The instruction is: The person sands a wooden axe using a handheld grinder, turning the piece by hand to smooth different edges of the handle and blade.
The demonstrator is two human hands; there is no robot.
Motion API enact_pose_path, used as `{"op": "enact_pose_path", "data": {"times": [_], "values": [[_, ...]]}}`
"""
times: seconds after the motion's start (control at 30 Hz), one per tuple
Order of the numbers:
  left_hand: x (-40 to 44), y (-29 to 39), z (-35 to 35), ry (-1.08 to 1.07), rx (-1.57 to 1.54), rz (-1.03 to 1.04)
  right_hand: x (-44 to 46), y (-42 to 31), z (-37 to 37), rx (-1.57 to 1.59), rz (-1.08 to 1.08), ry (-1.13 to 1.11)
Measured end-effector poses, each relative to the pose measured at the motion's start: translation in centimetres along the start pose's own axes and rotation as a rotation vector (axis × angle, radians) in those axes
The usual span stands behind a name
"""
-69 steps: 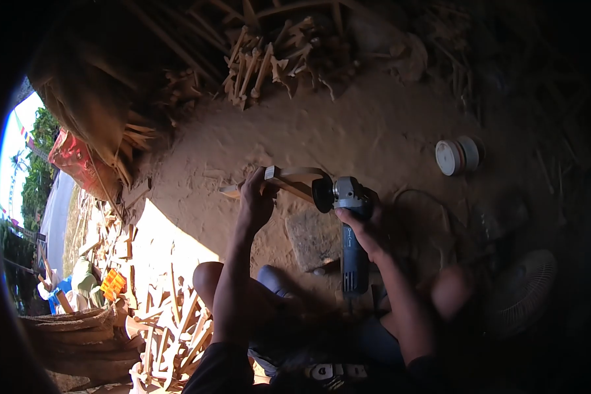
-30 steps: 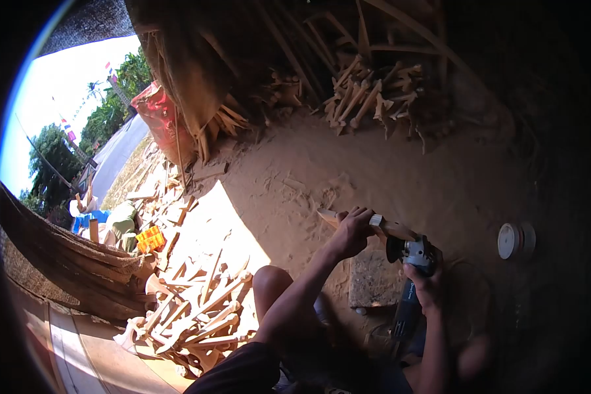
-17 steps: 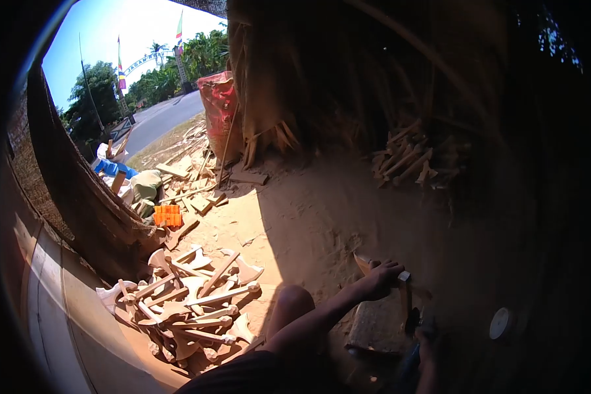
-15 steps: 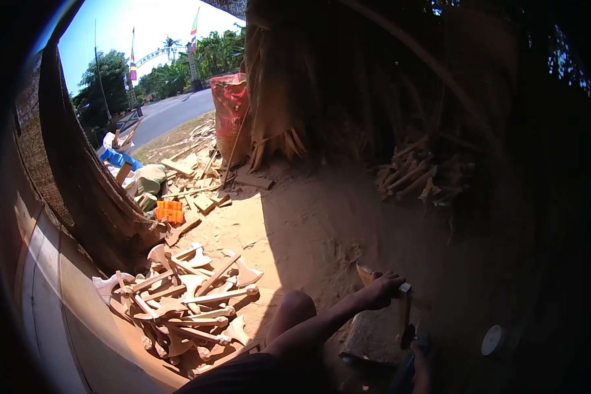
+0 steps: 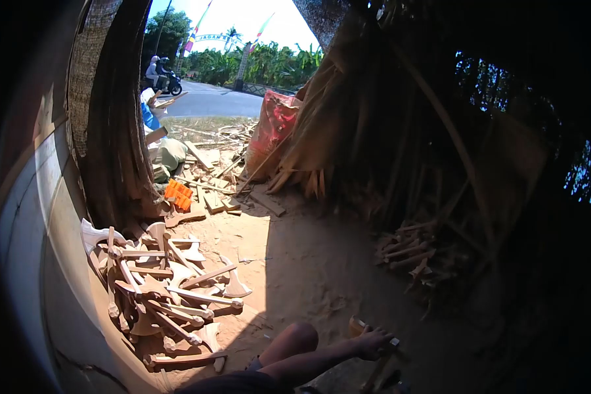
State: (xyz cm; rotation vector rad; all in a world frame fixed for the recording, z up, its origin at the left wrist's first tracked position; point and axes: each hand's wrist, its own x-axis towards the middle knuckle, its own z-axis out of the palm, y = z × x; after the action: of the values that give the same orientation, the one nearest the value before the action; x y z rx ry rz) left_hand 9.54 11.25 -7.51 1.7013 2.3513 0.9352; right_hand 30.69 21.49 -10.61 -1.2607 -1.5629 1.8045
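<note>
My left hand (image 5: 374,344) is closed around a carved wooden axe (image 5: 356,326), whose pale, broad part sticks out to the left of the fingers. A light, squared end shows just right of the knuckles. Below the hand, a dim slanting strip (image 5: 374,373) runs down toward the bottom edge; shadow hides what it is. I cannot make out my right hand at that dark lower edge. Left of my bent knee (image 5: 299,341) lies a heap of similar wooden axes (image 5: 171,289) in the sun.
A pale wall (image 5: 39,230) borders the left side, beside a thick post (image 5: 115,131). Wood offcuts (image 5: 207,184), an orange object (image 5: 178,194) and a red sack (image 5: 272,128) lie near the opening. More wooden pieces (image 5: 410,246) are piled in shade. Outside, two people ride a motorbike (image 5: 171,82).
My view has swung, so the scene sits differently in it. My left hand still grips the wooden axe. My right hand, seen earlier with a bluish-handled tool, has dropped out of sight. A motorbike has appeared.
</note>
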Motion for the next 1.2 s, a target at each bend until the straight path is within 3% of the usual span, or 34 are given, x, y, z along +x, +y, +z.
{"op": "enact_pose_path", "data": {"times": [0.37, 0.43, 0.47, 0.53, 0.63, 0.7, 0.8, 0.9, 1.13, 1.2], "values": [[0.2, -0.4, 1.2, 0.086, 0.029, -0.011, -1.1, 1.0, -3.5, 0.107, 0.084, 0.032], [0.1, -0.3, 1.0, 0.081, -0.005, -0.041, -0.6, 2.2, -4.9, 0.143, 0.085, 0.031], [0.1, -0.9, 1.5, 0.129, -0.04, -0.019, 4.5, 7.7, -6.5, 0.123, 0.021, 0.042], [0.5, -1.5, 1.7, 0.117, -0.076, -0.017, -1.0, 2.2, -4.3, 0.098, -0.117, 0.089], [0.8, -0.7, 1.1, 0.156, 0.018, 0.001, -2.1, 0.4, -3.7, 0.145, -0.265, 0.027], [1.3, -0.4, 0.8, 0.155, -0.197, 0.014, -3.5, -2.0, -3.5, 0.092, -0.223, 0.016], [1.4, -0.8, 0.5, 0.06, -0.181, 0.01, -1.6, -0.3, -2.8, 0.111, -0.278, 0.02], [1.3, 0.2, -0.1, 0.057, -0.298, -0.076, 0.1, 0.9, -2.3, 0.119, -0.304, -0.012], [1.9, -1.3, 0.4, 0.047, -0.268, -0.007, 0.5, -0.5, -1.7, 0.104, -0.273, -0.084], [1.8, -1.0, 0.4, 0.035, -0.36, -0.071, 1.2, -0.1, -1.9, 0.062, -0.29, -0.111]]}}
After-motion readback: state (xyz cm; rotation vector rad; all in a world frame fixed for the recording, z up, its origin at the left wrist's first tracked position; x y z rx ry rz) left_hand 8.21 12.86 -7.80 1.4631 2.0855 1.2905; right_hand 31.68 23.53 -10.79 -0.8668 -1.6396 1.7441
